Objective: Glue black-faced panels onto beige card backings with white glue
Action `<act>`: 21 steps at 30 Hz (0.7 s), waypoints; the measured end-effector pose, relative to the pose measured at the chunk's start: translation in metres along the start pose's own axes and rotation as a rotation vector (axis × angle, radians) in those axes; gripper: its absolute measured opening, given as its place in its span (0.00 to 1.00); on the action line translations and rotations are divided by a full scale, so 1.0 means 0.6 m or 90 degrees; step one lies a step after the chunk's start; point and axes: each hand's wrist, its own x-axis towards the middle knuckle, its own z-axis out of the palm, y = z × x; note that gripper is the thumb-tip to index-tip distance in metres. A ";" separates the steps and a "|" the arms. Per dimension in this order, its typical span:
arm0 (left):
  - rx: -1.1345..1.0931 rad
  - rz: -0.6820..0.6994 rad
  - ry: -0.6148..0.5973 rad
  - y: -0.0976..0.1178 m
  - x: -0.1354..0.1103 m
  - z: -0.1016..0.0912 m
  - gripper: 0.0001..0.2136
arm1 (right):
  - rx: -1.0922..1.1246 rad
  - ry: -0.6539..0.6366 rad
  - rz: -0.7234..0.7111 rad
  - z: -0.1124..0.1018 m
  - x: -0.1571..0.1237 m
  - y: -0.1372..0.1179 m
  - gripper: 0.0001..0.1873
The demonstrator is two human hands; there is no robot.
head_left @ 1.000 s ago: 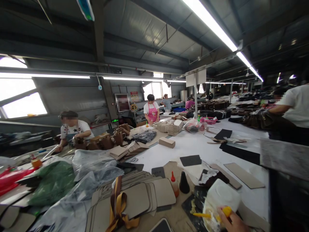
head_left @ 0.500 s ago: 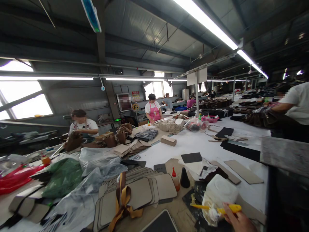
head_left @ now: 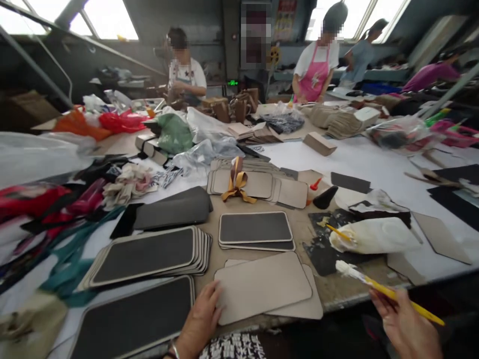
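My right hand (head_left: 407,321) grips a yellow-handled brush (head_left: 389,294), its bristles coated with thick white paste. The brush is raised near the table's front edge, right of the beige panels. My left hand (head_left: 202,314) has its fingers closed at the left edge of the upper beige panel (head_left: 262,286). This panel lies askew over another beige panel (head_left: 314,299). Behind them sit dark-faced panels with pale rims (head_left: 254,227). A white plastic container (head_left: 385,234) lies on its side, smeared with paste, with a yellow stick (head_left: 339,232) at its mouth.
Stacks of dark-faced panels (head_left: 145,254) stand at the left. A ribbon-tied panel stack (head_left: 239,182), a red-capped bottle (head_left: 313,188) and a black cone (head_left: 325,198) are farther back. Fabric scraps and plastic bags (head_left: 202,154) crowd the left. Co-workers stand across the table.
The view has turned down and left. My right hand has lifted the brush away from the container, with paste on its bristles. My left hand has come into view at the beige panel.
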 end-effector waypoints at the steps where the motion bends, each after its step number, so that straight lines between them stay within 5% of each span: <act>1: 0.015 0.002 -0.014 -0.002 -0.001 -0.006 0.15 | 0.004 -0.040 0.055 0.011 -0.029 0.009 0.09; 5: 0.042 0.024 -0.105 -0.002 -0.004 -0.018 0.21 | 0.000 -0.216 0.202 0.080 -0.169 0.050 0.17; 9: 0.035 0.058 -0.225 0.001 0.007 -0.027 0.27 | -0.029 -0.292 0.247 0.141 -0.272 0.082 0.21; 14: 0.001 0.162 -0.311 0.003 0.038 -0.032 0.27 | -0.055 -0.294 0.238 0.166 -0.306 0.096 0.21; 21: -0.010 0.286 -0.257 0.005 0.050 -0.015 0.21 | -0.130 -0.307 0.143 0.184 -0.326 0.129 0.23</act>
